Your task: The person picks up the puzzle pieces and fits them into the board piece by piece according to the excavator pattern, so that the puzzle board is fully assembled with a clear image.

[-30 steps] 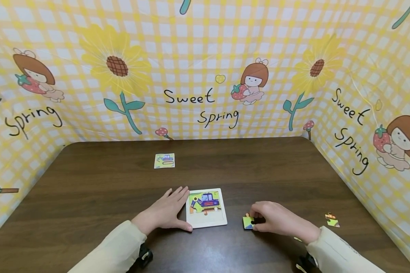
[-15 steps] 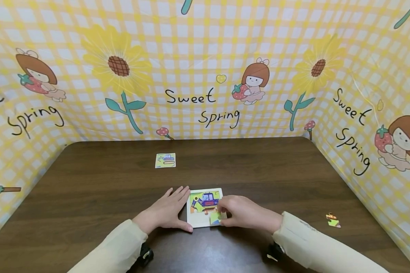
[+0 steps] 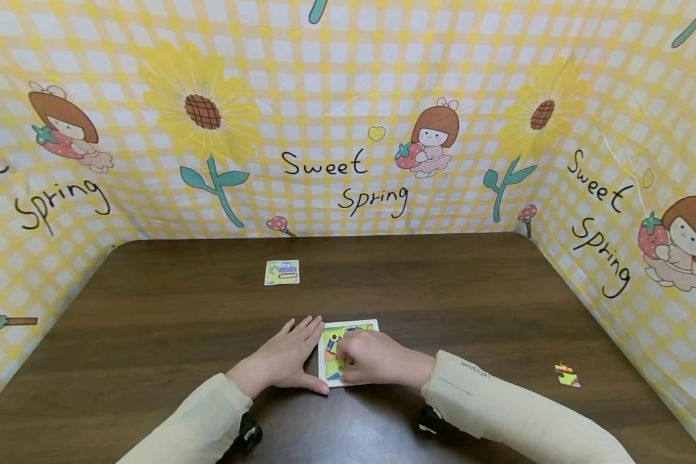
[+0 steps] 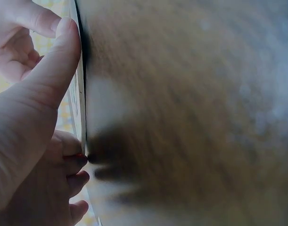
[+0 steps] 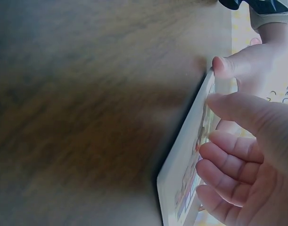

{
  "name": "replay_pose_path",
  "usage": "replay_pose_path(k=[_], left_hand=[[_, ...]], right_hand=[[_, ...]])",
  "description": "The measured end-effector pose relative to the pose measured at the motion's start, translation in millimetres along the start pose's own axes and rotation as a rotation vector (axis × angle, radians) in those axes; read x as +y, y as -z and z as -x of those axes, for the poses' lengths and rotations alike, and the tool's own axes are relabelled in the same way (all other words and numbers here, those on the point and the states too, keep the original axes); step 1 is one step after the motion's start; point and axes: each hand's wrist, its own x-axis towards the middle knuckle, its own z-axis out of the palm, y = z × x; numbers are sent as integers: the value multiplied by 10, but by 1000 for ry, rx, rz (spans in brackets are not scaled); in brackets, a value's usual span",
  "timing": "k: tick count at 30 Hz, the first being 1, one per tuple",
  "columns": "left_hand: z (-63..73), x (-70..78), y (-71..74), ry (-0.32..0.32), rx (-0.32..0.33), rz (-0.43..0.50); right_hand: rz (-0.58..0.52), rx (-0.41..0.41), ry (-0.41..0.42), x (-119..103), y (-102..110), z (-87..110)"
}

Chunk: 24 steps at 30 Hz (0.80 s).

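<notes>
We see the right hand (image 3: pixel 378 357) shifted leftward across the tabletop (image 3: pixel 441 283) onto the white puzzle tray (image 3: pixel 321 362), bringing the blue-cornered piece (image 3: pixel 333 374) to its lower left; its lower row seems to be filling. We cannot tell whether that grip pinches anything. The left hand (image 3: pixel 281 357), fingers straight, touches the tray's edge.

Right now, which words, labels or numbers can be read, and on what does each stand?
"Sweet Spring": checked cloth, back and right side.
"et Spring": same cloth, left side, first word cut off.
Partial "Sweet": same cloth, right wrist view.
Too small to read: print on the right sleeve.
No text is readable on the card, loose piece or framed puzzle.
</notes>
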Motion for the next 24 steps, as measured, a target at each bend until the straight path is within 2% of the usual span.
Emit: replay_pose_path(k=[6, 16, 24], left_hand=[[-6, -9, 1, 10, -15, 5], [-8, -13, 3, 7, -13, 1], [-12, -13, -1, 12, -16, 2]], right_hand=[[-28, -1, 34, -19, -13, -19], [-3, 16, 117, -23, -18, -27], [-76, -4, 94, -8, -46, -34]])
